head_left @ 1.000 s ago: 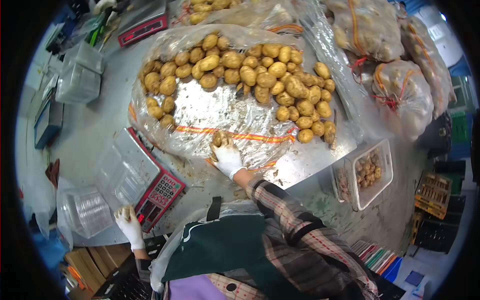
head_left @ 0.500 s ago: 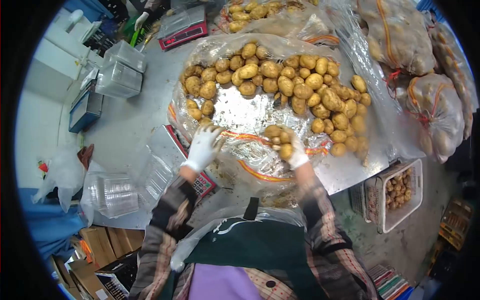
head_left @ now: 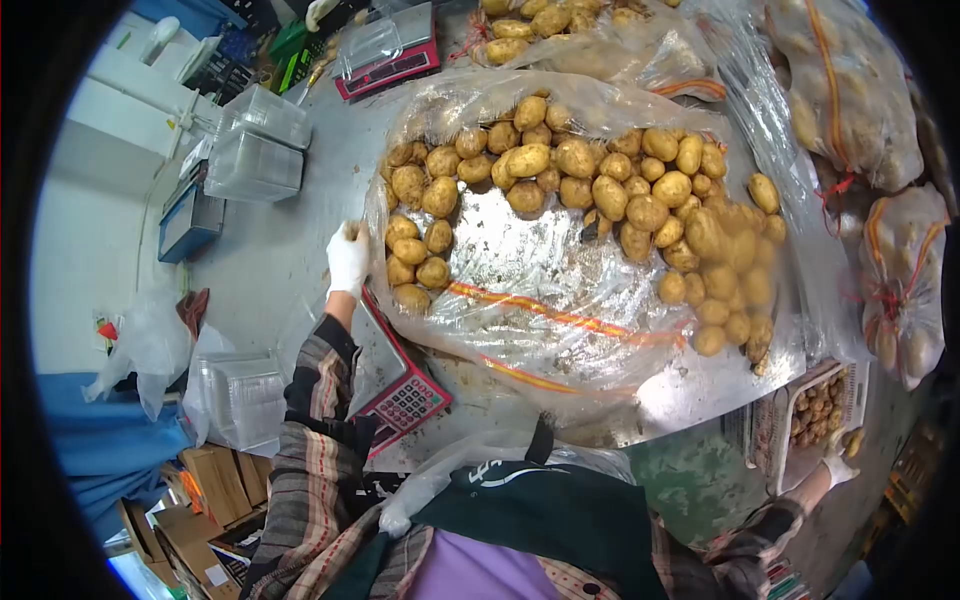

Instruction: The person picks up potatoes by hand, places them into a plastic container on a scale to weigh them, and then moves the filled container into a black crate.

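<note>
Single head view, steeply downward, close over potato-strewn table

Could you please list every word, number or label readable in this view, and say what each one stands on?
No text can be read with certainty.
Red weighing scale beside the gloved left hand: keypad marks too small to read.
Dark green apron: pale printed marks near the top edge, blurred.
Second red scale at the far edge: display unreadable.
</note>
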Motion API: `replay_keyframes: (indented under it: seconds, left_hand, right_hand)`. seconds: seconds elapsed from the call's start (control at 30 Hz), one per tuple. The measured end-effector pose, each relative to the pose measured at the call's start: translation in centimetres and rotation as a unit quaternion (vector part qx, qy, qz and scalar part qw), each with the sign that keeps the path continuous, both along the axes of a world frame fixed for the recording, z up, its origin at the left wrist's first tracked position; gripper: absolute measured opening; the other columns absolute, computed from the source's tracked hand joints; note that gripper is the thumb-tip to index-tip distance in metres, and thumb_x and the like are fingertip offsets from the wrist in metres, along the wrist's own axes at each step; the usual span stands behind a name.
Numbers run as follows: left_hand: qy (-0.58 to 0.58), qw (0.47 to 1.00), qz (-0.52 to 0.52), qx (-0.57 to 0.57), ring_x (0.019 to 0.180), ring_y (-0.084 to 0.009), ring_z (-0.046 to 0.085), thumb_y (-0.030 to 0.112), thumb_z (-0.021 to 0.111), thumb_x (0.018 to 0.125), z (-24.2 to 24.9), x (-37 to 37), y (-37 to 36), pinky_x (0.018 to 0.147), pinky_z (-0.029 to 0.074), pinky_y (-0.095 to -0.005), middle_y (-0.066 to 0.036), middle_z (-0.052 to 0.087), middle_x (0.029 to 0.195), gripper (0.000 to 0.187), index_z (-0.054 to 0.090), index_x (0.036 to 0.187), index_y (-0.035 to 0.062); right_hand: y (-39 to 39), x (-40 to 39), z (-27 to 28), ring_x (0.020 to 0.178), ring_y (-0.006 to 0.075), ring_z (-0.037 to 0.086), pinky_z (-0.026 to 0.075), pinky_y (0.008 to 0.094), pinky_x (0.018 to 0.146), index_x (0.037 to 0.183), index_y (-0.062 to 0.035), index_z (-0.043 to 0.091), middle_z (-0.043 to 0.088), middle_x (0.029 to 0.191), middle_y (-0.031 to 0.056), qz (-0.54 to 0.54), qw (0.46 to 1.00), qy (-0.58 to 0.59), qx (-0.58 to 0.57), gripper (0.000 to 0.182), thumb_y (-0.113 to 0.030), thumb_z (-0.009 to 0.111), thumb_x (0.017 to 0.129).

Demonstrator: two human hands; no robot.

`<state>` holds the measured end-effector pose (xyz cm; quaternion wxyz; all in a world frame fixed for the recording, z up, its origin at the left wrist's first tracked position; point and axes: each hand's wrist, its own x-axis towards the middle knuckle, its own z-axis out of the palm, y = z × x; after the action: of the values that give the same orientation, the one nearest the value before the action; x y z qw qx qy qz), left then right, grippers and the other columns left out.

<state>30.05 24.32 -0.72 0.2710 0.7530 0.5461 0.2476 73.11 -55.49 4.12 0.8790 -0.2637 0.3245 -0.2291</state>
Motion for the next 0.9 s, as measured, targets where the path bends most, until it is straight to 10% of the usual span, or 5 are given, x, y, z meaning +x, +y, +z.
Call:
replay_keyframes:
  seconds: [0.23,0.3,0.6,0.77,0.9]
  left_hand:
    - [0.177,0.974,-0.086,0.11,0.096,-0.0356,0.059,0.02,0.063,0.079,-6.2,11.4,0.6,0.084,0.048,-0.0418,-0.022,0.061,0.104,0.04,0.056,0.114,0.0016]
    - [0.248,0.958,-0.093,0.108,0.106,-0.0417,0.052,0.025,0.068,0.074,-7.8,12.7,0.2,0.091,0.044,-0.0446,-0.026,0.055,0.112,0.063,0.048,0.13,0.0049]
    - [0.069,0.982,-0.164,-0.065,0.107,-0.0404,0.05,0.012,0.071,0.062,-4.4,13.3,-1.3,0.094,0.044,-0.0403,-0.024,0.045,0.12,0.067,0.047,0.124,0.0125]
    - [-0.307,0.898,-0.189,-0.251,0.111,-0.0189,0.048,-0.002,0.072,0.06,-1.4,12.3,-5.8,0.098,0.042,-0.0301,-0.006,0.046,0.116,0.074,0.043,0.127,0.009]
    - [-0.419,0.749,-0.142,-0.493,0.106,-0.0173,0.053,0.0,0.065,0.076,1.0,10.9,-9.6,0.093,0.047,-0.0349,-0.006,0.048,0.116,0.055,0.044,0.125,0.0139]
  right_hand:
    - [29.3,-3.4,-2.9,0.094,0.0262,0.065,0.054,0.0336,0.083,0.128,0.0019,0.049,0.058,0.121,0.0166,0.387,0.676,-0.116,-0.616,0.046,-0.033,0.04,0.099]
    - [38.9,-5.8,-3.2,0.092,0.0212,0.065,0.054,0.0308,0.082,0.117,0.0,0.058,0.064,0.11,0.0122,0.579,0.722,-0.206,-0.318,0.027,-0.013,0.052,0.094]
    - [67.4,-9.4,-8.6,0.112,0.0311,0.053,0.039,0.0409,0.1,0.123,-0.0113,0.055,0.055,0.125,0.016,0.494,0.184,-0.394,-0.753,0.044,-0.023,0.063,0.082]
    - [67.7,-11.0,-8.0,0.112,0.0313,0.053,0.043,0.0406,0.094,0.121,-0.0091,0.056,0.053,0.125,0.0151,0.601,0.293,-0.357,-0.652,0.043,-0.022,0.064,0.081]
    - [63.2,-14.5,-8.3,0.106,0.0304,0.058,0.048,0.0373,0.09,0.12,-0.0085,0.054,0.059,0.115,0.0143,0.795,0.585,-0.152,-0.048,0.034,-0.026,0.056,0.091]
